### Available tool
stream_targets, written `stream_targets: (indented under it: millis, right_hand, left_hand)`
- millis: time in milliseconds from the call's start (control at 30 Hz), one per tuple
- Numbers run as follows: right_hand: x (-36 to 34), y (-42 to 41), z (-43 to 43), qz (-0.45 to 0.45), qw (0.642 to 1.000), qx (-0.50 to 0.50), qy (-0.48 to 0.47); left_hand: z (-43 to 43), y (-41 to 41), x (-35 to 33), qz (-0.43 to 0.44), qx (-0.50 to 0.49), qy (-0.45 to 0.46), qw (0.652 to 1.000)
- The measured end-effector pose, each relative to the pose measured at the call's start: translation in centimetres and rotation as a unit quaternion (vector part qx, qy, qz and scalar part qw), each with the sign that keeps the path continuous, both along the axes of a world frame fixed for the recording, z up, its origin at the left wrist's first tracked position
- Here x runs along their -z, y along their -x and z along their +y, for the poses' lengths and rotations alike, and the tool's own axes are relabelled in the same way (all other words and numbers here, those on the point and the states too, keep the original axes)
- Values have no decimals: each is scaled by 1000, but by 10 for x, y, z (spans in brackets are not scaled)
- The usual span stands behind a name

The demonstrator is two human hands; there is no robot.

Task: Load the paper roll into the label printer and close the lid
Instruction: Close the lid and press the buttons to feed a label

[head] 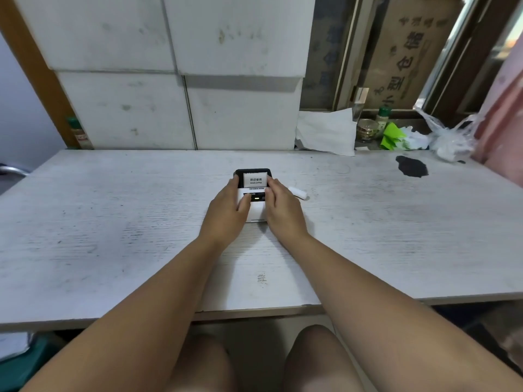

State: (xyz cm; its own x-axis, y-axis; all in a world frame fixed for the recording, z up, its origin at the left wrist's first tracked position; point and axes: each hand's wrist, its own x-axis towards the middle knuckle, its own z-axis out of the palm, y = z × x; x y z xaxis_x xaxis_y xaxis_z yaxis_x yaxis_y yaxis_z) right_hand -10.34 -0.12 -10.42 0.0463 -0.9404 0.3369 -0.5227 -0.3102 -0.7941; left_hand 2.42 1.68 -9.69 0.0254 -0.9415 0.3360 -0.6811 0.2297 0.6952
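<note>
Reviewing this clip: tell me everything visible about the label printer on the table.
The label printer is a small white plastic box with a black far section carrying a white sticker printed "welcome". It lies flat at the middle of the pale wood-grain table. A dark strip with a lit indicator crosses its top. The left hand and right hand clasp its two sides, the left thumb on the dark strip. Whether the lid is fully shut is unclear.
</note>
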Motion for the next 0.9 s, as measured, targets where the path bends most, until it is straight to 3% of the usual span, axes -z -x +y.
stream_targets:
  millis: [533,900]
  right_hand:
    - [-37,11,13,160,985,-19,-55]
    - [-27,11,9,131,990,-12,-53]
  left_hand:
    - [-6,-4,-10,-107,-1,-51,993]
    - [4,1,-11,-169,-47,-79,981]
